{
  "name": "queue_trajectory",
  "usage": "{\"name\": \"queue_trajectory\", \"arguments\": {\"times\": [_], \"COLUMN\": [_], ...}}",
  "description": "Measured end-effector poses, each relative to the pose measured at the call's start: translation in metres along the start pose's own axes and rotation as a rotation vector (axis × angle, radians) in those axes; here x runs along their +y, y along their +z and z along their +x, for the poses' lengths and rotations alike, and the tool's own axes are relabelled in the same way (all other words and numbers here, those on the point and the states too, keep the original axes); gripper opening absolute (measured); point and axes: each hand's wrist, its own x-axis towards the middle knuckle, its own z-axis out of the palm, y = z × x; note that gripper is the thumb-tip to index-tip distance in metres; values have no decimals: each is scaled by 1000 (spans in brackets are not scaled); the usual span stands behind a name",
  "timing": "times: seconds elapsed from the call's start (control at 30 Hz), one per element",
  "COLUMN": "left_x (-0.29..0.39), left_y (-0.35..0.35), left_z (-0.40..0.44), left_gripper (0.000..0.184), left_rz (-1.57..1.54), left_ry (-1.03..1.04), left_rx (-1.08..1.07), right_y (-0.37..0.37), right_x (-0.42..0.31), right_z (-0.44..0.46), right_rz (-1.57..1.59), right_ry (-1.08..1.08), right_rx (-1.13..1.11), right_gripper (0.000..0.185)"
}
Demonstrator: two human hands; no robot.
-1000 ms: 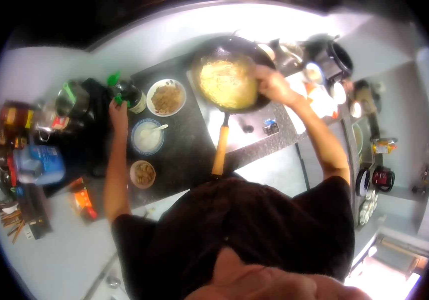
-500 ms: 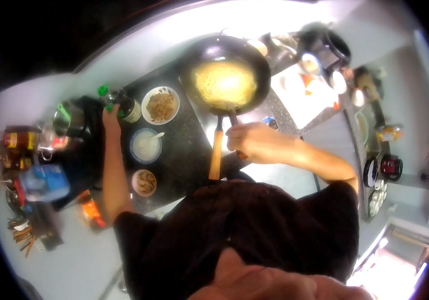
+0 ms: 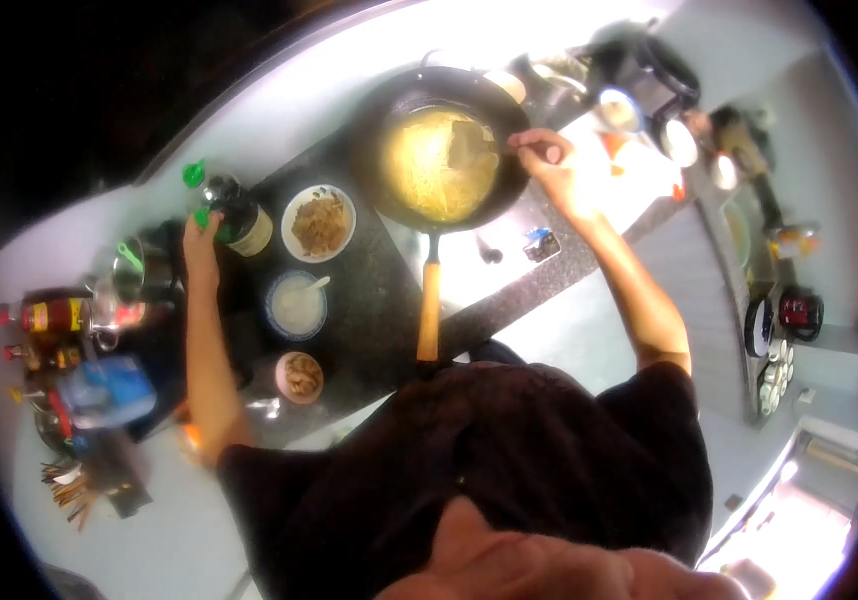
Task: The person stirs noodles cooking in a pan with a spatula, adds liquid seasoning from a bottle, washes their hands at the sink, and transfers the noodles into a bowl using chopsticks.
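Observation:
My left hand (image 3: 201, 240) is closed at a small green bottle cap (image 3: 201, 217), beside a dark labelled bottle (image 3: 247, 228). Another green cap (image 3: 194, 174) shows just beyond it. My right hand (image 3: 552, 165) is pinched at the right rim of a black wok (image 3: 374, 180). Yellow egg-like food (image 3: 419, 165) lies in the wok, with a flat spatula blade (image 3: 471, 150) over its right part. The spatula seems to lead to my right fingers, though its handle is hard to make out. The wok's wooden handle (image 3: 430, 310) points towards me, untouched.
On the dark counter are a bowl of brown pieces (image 3: 319, 225), a bowl of white stuff with a spoon (image 3: 297, 303) and a small bowl (image 3: 300, 377). Bottles and a blue jug (image 3: 109, 390) stand left. White plates (image 3: 679, 143) and a dark pot (image 3: 659, 75) are right.
My right hand has moved from in front of the wok, up and right to its rim. The spatula blade now shows over the food. My left hand stays by the green cap.

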Motion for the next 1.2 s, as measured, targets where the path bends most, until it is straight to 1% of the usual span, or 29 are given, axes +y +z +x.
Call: {"name": "queue_trajectory", "arguments": {"times": [0.07,0.1,0.13,0.2,0.27,0.3,0.33,0.37,0.4,0.43,0.5,0.53,0.6,0.63,0.7,0.77,0.83,0.93,1.0,1.13,1.2], "left_x": [18,29,38,59,91,104,111,109,111,116,136,147,150,155,156,145,157,159,161,160,166], "left_y": [-4,-6,-6,0,14,22,25,25,30,38,65,80,102,116,136,153,173,196,214,231,239], "left_z": [-2,-3,-6,-14,-30,-38,-41,-42,-43,-46,-59,-66,-71,-77,-79,-78,-82,-81,-77,-70,-73], "left_gripper": [19,18,18,19,19,19,18,19,17,15,13,12,15,16,18,24,25,29,29,30,28], "left_rz": [60,153,166,182,225,235,245,246,254,311,389,413,457,434,422,501,548,614,733,781,737], "left_ry": [-10,-16,-20,-2,17,9,2,32,33,47,48,35,32,2,-29,151,169,199,219,182,244], "left_rx": [-49,-63,-70,-137,-182,-205,-223,-280,-286,-314,-364,-381,-430,-448,-476,-577,-611,-660,-752,-807,-796], "right_y": [-10,-16,-20,-13,-6,3,-1,-4,-7,-11,-23,-30,-40,-41,-46,-50,-55,-60,-63,-68,-71], "right_x": [10,-6,-14,-12,-10,24,26,27,30,36,48,50,48,45,44,48,53,63,73,86,92], "right_z": [5,0,-5,-5,-3,7,6,4,0,-6,-22,-33,-56,-65,-85,-99,-109,-120,-124,-127,-128], "right_rz": [62,67,72,88,-132,-58,-49,-7,37,46,464,473,745,758,967,1008,1051,1081,1090,1115,1113], "right_ry": [33,-25,-78,-95,-130,-130,-132,-96,-56,-54,-94,-96,115,115,46,29,-39,-29,-51,-47,-47], "right_rx": [0,33,69,91,5,-14,-9,7,20,16,137,126,275,269,275,264,208,209,222,215,184], "right_gripper": [22,22,22,22,24,24,24,24,24,24,24,24,21,21,19,19,18,15,14,15,17]}}
